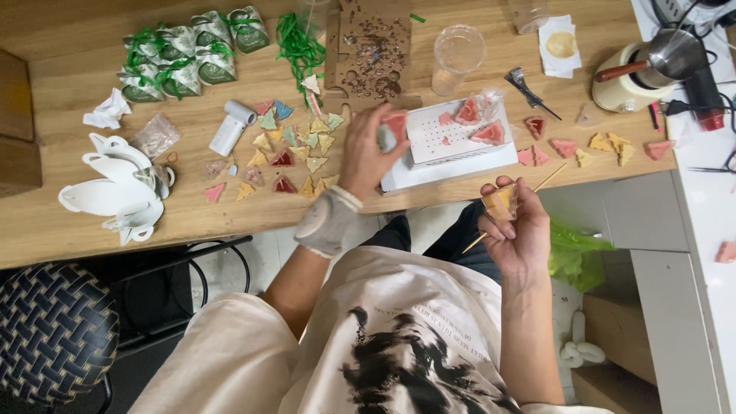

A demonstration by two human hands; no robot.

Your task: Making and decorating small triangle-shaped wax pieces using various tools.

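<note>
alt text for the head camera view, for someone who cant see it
Seen from above, a person's left hand holds a red triangular piece over a white box on a wooden table, while the right hand holds a yellow piece and a thin wooden stick. Small coloured triangles lie scattered on the table.

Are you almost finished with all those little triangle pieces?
Partly. Done-looking: green-ribboned wrapped packets sit grouped at the table's far left. In hand: the left hand holds a pink triangle over the white box, and the right hand holds a yellow triangle with a thin wooden stick. Left: many loose triangles lie spread on the table, more at the right.
</note>
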